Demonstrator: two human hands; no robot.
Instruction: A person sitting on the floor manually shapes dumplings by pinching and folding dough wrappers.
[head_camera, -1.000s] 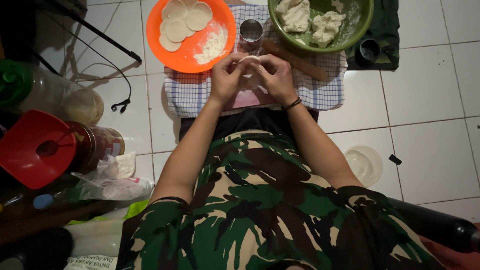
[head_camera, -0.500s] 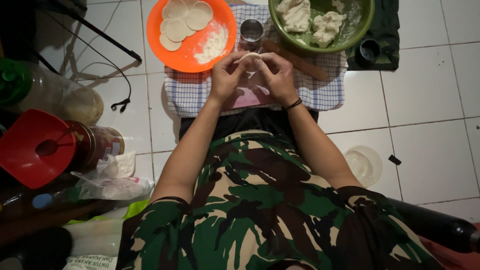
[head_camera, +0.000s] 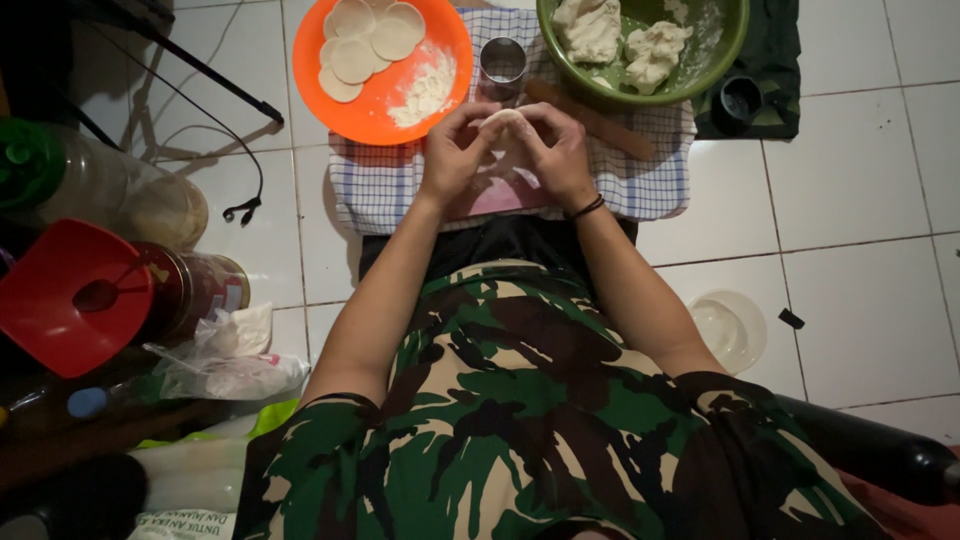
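- Overhead, looking down: two hands meet over a blue-checked cloth (head_camera: 660, 180) spread on the white tile floor (head_camera: 860, 200).
- Left hand (head_camera: 457, 150) and right hand (head_camera: 560, 150) both curled inward, fingertips pinched around one small piece of pale dough (head_camera: 503, 120) — held between them, just above a pink board (head_camera: 500, 195) on the cloth.
- One dark band on the right wrist (head_camera: 587, 208).
- One orange plate (head_camera: 440, 100) at the cloth's far left corner: about four flat dough rounds (head_camera: 362, 45), overlapping, plus one patch of loose flour (head_camera: 428, 92).
- One metal ring cutter (head_camera: 502, 68), upright, just beyond the fingertips, between plate and bowl.
- One green bowl (head_camera: 725, 50) far right — two lumps of dough (head_camera: 625, 40) inside.
- One wooden rolling pin (head_camera: 615, 128) lying slantwise under the bowl's near edge.
- One small black cup (head_camera: 742, 100) right of the bowl.
- Person's left side: one red container (head_camera: 60, 300), jars, plastic bags — count unclear in shadow.
- One clear lid (head_camera: 730, 328) on tile by the right elbow.
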